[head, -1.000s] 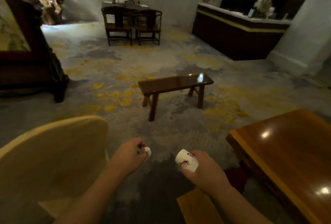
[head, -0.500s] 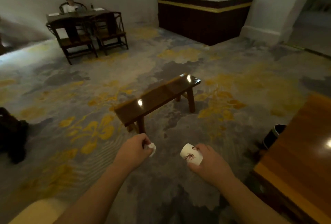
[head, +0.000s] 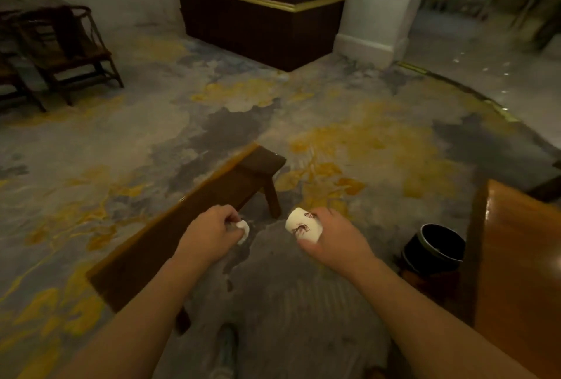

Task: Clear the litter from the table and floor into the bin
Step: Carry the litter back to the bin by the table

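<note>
My right hand (head: 331,239) is closed around a white paper cup (head: 302,225) with a red print, held on its side over the carpet. A small crumpled white tissue (head: 243,228) sticks out of my left hand (head: 209,234), which is a fist above the near end of a low wooden bench (head: 194,211). A round black bin (head: 434,246) stands open on the floor to the right of my right hand, close against the orange wooden table (head: 522,272).
The bench runs diagonally from lower left to the centre. A dark reception counter (head: 258,20) and a white pillar (head: 379,8) stand at the back. Dark wooden chairs (head: 60,54) are at the far left. My shoe (head: 224,348) shows at the bottom.
The view has swung to the right and come closer to the bench. The black bin has come into full view beside the table. Both hands keep their hold.
</note>
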The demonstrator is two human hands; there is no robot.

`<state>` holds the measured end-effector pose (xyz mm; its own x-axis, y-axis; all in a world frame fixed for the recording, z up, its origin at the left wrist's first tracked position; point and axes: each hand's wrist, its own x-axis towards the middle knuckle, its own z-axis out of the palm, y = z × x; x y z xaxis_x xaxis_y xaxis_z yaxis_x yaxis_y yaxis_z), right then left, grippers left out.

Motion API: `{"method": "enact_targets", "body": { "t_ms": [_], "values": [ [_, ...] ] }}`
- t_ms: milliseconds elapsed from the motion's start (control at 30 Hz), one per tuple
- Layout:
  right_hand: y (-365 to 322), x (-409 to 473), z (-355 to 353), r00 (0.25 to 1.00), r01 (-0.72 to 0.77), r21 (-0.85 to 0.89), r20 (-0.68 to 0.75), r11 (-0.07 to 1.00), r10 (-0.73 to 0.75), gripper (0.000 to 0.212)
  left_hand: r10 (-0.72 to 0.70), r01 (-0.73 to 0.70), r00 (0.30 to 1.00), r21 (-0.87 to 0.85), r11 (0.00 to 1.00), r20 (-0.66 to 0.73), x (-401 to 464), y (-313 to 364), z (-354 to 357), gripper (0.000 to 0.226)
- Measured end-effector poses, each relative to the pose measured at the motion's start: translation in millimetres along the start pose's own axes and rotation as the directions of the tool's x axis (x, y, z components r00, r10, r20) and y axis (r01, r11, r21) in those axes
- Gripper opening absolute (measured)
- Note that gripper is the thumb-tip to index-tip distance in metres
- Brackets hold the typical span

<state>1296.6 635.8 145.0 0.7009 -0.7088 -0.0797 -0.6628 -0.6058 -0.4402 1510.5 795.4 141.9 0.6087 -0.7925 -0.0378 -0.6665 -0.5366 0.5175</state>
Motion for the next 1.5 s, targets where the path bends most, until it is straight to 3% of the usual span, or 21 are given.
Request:
{"method": "enact_targets", "body": {
  "t_ms": [267, 567, 1067, 1300, 1500],
  "values": [
    [31.6, 175.1, -28.1, 0.959, -0.256, 0.008, -0.126, 0.967, 0.255, 0.062, 0.279, -0.276, 0.957, -0.043, 0.96, 0.075, 264.7, 23.8, 6.1, 0.012],
    [86.1, 307.9, -102.0, 0.825, -0.47, 0.129, -0.288, 0.873, 0.487, 0.065, 0.461, -0.455, 0.856, -0.081, 0.887, 0.234, 484.4, 133.2, 31.2, 0.015],
    [334.4, 466.5, -173.0, 0.613, -0.667, 0.339, -0.256, 0.663, 0.747, 0.063, 0.603, -0.581, 0.679, -0.196, 0.79, 0.418, 716.2, 373.1, 206.3, 0.017],
    [436.4, 479.9, -219.2, 0.452, -0.747, 0.421, -0.247, 0.515, 0.857, 0.068, 0.651, -0.62, 0.531, -0.275, 0.735, 0.542, 763.3, 499.3, 299.1, 0.018],
    [529.4, 471.3, -213.4, 0.228, -0.82, 0.515, -0.106, 0.249, 0.968, 0.066, 0.659, -0.649, 0.296, -0.361, 0.67, 0.691, 786.8, 614.3, 414.6, 0.017]
  ]
}}
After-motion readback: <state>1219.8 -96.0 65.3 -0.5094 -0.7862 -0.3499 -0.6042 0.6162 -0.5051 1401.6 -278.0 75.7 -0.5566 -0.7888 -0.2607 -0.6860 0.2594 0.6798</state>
